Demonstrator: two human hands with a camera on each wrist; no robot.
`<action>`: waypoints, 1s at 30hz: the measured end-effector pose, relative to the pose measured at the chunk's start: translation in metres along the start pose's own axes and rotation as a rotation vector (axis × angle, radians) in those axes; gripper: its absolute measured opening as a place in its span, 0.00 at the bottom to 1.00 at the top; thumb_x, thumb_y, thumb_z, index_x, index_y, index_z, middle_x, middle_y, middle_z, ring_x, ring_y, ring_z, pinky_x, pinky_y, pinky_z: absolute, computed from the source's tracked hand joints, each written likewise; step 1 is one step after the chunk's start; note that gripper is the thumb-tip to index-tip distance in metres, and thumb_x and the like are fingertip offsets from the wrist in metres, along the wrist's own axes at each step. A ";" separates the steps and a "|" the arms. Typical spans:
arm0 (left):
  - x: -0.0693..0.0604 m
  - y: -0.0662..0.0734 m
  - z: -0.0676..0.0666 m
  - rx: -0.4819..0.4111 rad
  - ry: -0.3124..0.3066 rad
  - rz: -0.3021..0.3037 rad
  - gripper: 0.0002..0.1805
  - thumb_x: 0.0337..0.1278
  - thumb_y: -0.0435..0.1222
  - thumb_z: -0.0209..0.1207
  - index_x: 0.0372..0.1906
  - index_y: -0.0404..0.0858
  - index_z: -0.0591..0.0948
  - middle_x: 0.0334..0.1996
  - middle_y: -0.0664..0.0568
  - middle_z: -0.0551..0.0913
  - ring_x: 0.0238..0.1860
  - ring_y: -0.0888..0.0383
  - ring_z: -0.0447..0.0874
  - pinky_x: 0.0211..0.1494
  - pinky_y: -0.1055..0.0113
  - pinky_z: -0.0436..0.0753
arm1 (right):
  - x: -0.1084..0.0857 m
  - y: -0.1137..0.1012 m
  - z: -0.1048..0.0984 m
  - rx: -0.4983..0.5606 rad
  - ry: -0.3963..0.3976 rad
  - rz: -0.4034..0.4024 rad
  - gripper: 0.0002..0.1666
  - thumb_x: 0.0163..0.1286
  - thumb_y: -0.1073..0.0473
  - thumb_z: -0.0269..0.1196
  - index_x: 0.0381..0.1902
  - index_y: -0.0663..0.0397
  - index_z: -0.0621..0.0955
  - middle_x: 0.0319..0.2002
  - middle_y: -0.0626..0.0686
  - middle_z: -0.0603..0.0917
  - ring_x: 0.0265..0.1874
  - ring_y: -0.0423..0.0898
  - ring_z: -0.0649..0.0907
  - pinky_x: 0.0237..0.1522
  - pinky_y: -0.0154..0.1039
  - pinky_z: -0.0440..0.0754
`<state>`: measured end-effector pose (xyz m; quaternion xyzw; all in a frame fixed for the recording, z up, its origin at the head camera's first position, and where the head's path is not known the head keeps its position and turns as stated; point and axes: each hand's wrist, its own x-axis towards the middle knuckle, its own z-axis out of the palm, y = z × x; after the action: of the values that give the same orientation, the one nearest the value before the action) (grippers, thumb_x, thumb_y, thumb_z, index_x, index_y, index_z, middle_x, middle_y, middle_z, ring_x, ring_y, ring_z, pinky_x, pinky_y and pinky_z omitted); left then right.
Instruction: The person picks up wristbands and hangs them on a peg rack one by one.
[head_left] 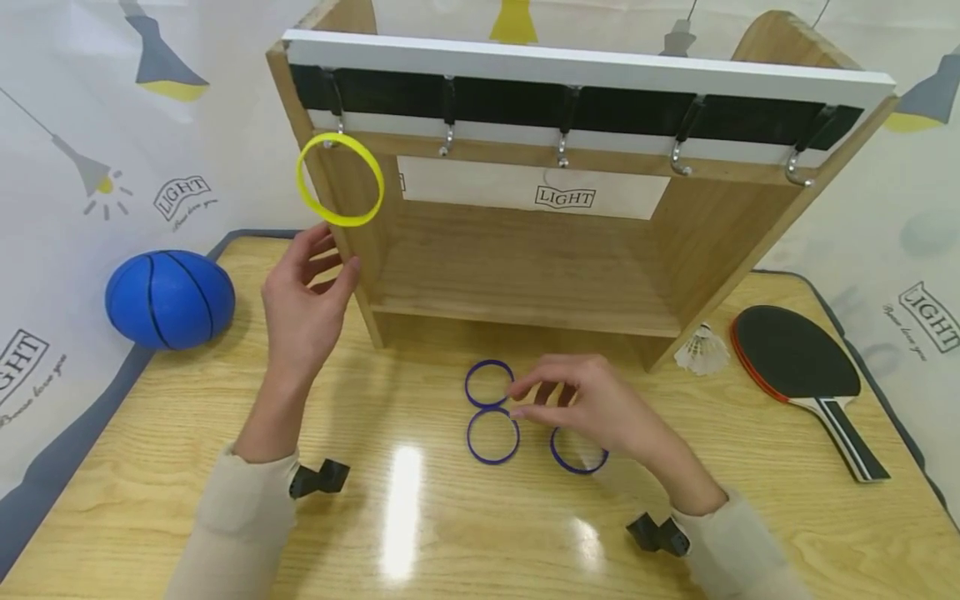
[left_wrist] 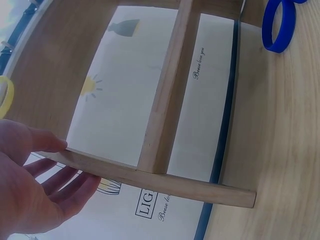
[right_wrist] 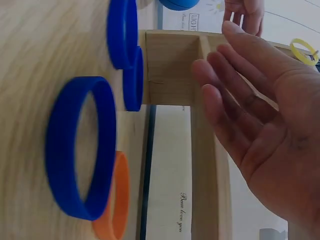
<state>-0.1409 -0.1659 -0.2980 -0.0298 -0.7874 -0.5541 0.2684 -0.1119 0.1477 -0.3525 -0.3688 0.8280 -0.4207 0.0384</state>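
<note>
My left hand (head_left: 303, 304) grips the left side panel of a wooden rack (head_left: 517, 275); in the left wrist view the thumb and fingers lie on opposite sides of the board (left_wrist: 200, 190). Above that hand, a yellow ring (head_left: 349, 221) hangs from the leftmost hook. My right hand (head_left: 592, 404) hovers over the table with bent fingers and holds nothing. Near its fingertips lie two touching blue rings (head_left: 494, 462), and a third blue ring (head_left: 581, 472) lies partly under the hand. The right wrist view also shows an orange ring (right_wrist: 123, 185), which the head view does not show.
More metal hooks (head_left: 564, 150) line the rack's top bar. A blue ball (head_left: 170, 300) sits at the left. To the right lie a shuttlecock (head_left: 702, 350) and a table tennis paddle (head_left: 798, 354). A printed cloth (head_left: 67, 183) stands behind the wooden table (head_left: 360, 533).
</note>
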 end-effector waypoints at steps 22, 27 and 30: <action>0.003 -0.016 0.000 0.002 0.003 -0.001 0.23 0.60 0.33 0.64 0.61 0.42 0.78 0.53 0.50 0.81 0.49 0.53 0.83 0.46 0.63 0.83 | -0.007 0.012 0.034 -0.412 -0.296 -0.099 0.05 0.59 0.62 0.71 0.34 0.46 0.88 0.33 0.40 0.81 0.27 0.36 0.77 0.28 0.28 0.74; 0.002 -0.010 0.000 0.014 -0.006 -0.011 0.23 0.62 0.31 0.62 0.62 0.39 0.77 0.54 0.48 0.81 0.50 0.52 0.82 0.48 0.60 0.83 | -0.007 0.012 0.036 -0.430 -0.297 -0.102 0.05 0.59 0.62 0.71 0.31 0.45 0.87 0.32 0.40 0.80 0.28 0.36 0.76 0.28 0.29 0.75; 0.003 -0.014 0.000 0.009 -0.005 -0.008 0.23 0.61 0.32 0.63 0.62 0.40 0.78 0.54 0.49 0.81 0.50 0.52 0.82 0.47 0.62 0.83 | -0.007 0.012 0.036 -0.427 -0.299 -0.095 0.05 0.60 0.62 0.71 0.31 0.44 0.87 0.32 0.39 0.80 0.29 0.36 0.77 0.29 0.29 0.76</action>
<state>-0.1485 -0.1723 -0.3087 -0.0268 -0.7907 -0.5514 0.2645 -0.1001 0.1328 -0.3861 -0.4648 0.8650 -0.1786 0.0619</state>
